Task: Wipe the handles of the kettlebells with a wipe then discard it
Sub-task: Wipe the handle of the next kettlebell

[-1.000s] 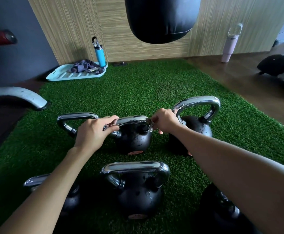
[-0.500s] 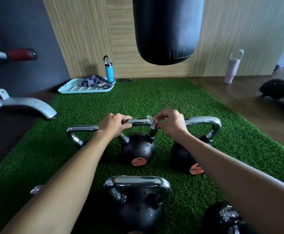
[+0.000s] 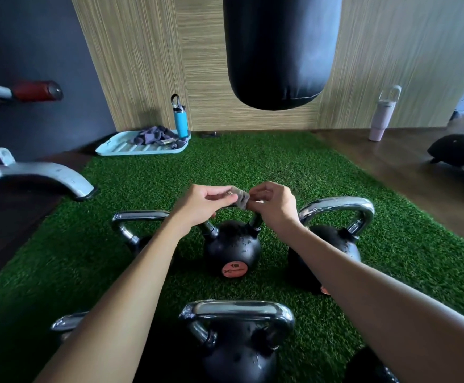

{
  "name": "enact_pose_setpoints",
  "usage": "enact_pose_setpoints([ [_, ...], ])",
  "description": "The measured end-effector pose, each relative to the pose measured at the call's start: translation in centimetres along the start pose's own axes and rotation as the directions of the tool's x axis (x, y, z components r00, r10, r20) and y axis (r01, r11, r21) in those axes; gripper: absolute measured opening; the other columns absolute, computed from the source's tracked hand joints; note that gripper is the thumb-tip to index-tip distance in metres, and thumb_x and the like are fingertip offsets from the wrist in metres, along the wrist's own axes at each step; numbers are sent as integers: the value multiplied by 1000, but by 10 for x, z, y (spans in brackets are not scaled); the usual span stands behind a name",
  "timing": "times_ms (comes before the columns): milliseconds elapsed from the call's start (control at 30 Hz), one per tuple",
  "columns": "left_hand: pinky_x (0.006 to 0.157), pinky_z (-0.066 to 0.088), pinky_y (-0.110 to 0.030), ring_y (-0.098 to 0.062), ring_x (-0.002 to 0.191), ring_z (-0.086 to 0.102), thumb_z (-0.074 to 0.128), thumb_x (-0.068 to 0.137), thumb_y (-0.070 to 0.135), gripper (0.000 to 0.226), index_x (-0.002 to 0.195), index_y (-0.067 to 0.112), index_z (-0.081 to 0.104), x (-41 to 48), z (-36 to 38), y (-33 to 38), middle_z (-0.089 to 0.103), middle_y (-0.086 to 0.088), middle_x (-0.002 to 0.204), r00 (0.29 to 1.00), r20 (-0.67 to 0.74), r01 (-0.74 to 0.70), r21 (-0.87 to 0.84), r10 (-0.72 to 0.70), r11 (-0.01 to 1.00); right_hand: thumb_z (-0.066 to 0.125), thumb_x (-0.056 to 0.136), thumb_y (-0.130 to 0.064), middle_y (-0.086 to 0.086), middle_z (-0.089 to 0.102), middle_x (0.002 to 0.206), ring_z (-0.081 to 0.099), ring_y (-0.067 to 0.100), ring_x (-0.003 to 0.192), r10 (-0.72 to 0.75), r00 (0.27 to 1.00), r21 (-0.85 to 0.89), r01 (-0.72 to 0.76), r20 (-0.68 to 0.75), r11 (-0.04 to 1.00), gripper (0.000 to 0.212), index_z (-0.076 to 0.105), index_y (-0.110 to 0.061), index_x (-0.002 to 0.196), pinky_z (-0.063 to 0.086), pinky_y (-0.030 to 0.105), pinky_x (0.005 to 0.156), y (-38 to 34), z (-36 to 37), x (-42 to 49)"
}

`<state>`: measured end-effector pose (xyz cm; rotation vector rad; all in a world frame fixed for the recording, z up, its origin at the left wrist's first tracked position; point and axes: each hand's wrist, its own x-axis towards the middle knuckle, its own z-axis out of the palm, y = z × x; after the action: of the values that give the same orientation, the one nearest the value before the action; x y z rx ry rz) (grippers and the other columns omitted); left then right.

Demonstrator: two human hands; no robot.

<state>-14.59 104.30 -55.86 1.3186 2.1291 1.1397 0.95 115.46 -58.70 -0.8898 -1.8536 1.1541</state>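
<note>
Pinching a wipe (image 3: 241, 199) over the middle kettlebell (image 3: 233, 251)

Both hands meet above the turf mat (image 3: 253, 167). The left hand (image 3: 204, 203) and the right hand (image 3: 276, 207) each pinch one end of the small greyish wipe with curled fingers and thumb. The crumpled wipe is held between them, right at the top of the middle kettlebell's chrome handle. The hands hide the top bar, so I cannot tell whether the wipe touches it.

The middle kettlebell stands in the far row and shows an orange round label marked 16. Just right of it stands the right kettlebell (image 3: 335, 244), and a left kettlebell (image 3: 139, 218) is partly hidden behind the left forearm. A near kettlebell (image 3: 239, 310) stands between the forearms.

Farther off, a black punching bag (image 3: 277, 51) hangs before the wood-grain wall. A blue bottle (image 3: 180, 121) stands at the far left, beside a pale tray (image 3: 120, 147) holding a dark cloth (image 3: 153, 135). A pale tumbler (image 3: 381, 117) stands far right on the wooden floor.
</note>
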Motion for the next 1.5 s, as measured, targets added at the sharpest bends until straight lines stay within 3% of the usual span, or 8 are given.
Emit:
enact_pose_setpoints([
  [300, 50, 37, -8, 11, 58, 57, 79, 82, 45, 30, 111, 37, 74, -5, 2, -35, 66, 27, 61, 997, -68, 28, -214, -44, 977, 88, 71, -6, 1, 79, 90, 70, 5, 59, 23, 968, 58, -39, 250, 998, 40, 70, -14, 105, 48, 22, 42, -15, 10, 3],
  [400, 45, 33, -4, 14, 51, 55, 77, 85, 41, 36, 116, 24, 75, -7, -2, -45, 68, 24, 67, 987, -155, 10, -198, -42, 980, 88, 72, -9, -8, 75, 109, 72, 4, 87, -72, 978, -305, 130, 195, 943, 54, 71, -29, 118, 55, 19, 69, -12, 7, 22],
  [533, 44, 35, -4, 5, 66, 57, 77, 85, 44, 36, 115, 24, 76, -13, -19, -60, 76, 12, 91, 955, -288, 27, -134, -65, 991, 79, 83, -34, -7, 70, 124, 70, 16, 101, -26, 942, -706, 269, 335, 655, 50, 63, -34, 131, 48, 20, 65, -14, 14, 54],
  [633, 47, 37, -4, 8, 66, 58, 79, 86, 39, 30, 111, 22, 78, -15, -29, -66, 72, 15, 83, 926, -371, 31, -95, -64, 995, 73, 88, -42, -7, 71, 89, 72, 21, 85, 57, 893, -728, 326, 447, 603, 7, 69, -37, 91, 56, 30, 68, -12, 23, 64],
  [833, 49, 40, -5, 14, 53, 60, 82, 83, 30, 17, 97, 20, 81, -26, -22, -62, 70, 18, 68, 914, -402, -60, 20, 63, 998, 74, 86, -42, -12, 61, 72, 61, 12, 64, 6, 898, -730, 354, 440, 584, 23, 58, -35, 73, 33, 21, 48, -13, 7, 34],
  [1167, 71, 57, -21, -10, 84, 73, 72, 84, 58, 59, 117, 10, 75, -43, 21, -42, 77, -3, 110, 853, -324, -291, 355, 409, 889, 72, 88, -43, -8, 71, 93, 52, -2, 58, -47, 903, -715, 369, 427, 593, 34, 70, -30, 120, 29, 15, 44, -9, -15, -14],
  [1300, 75, 53, -21, -13, 89, 71, 76, 83, 50, 43, 105, 14, 79, -38, 25, -41, 76, -3, 107, 853, -332, -273, 374, 403, 886, 70, 89, -44, -4, 75, 102, 60, 9, 66, -68, 902, -717, 383, 426, 582, 38, 67, -35, 126, 30, 16, 45, -11, -18, -20],
  [1500, 38, 30, -14, 0, 36, 45, 76, 85, 47, 41, 116, 21, 77, -41, 11, -49, 78, 7, 78, 898, -307, -269, 184, 315, 946, 68, 90, -46, -6, 72, 95, 57, 7, 65, -66, 911, -738, 371, 408, 564, 32, 70, -32, 119, 29, 17, 45, -9, -22, -24],
])
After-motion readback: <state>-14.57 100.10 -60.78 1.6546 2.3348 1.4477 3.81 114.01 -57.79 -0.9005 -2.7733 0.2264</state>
